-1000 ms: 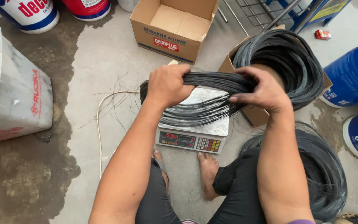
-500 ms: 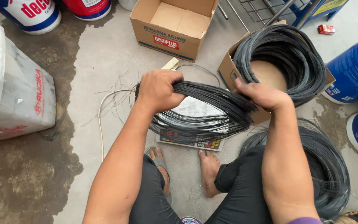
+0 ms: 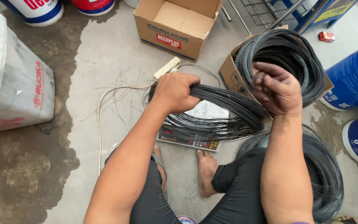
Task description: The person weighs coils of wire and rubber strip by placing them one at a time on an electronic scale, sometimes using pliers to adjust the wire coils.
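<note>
The left hand (image 3: 175, 92) is closed around a coil of dark wire (image 3: 220, 112) held just above the scale (image 3: 191, 141). The right hand (image 3: 277, 88) seems to grip the coil's other end, but its fingers hide the contact. This looks like weighing; next, the coil needs lowering flat onto the scale.

Left of the left grip (image 3: 175, 92) bare concrete floor (image 3: 92, 62) lies open, crossed only by thin stray wires (image 3: 117, 89). Ahead of it stands an open cardboard box (image 3: 175, 25). Just beyond the right grip (image 3: 276, 88) a boxed wire coil (image 3: 286, 49) blocks passage; blue-and-white buckets (image 3: 353, 79) crowd its right side.
</note>
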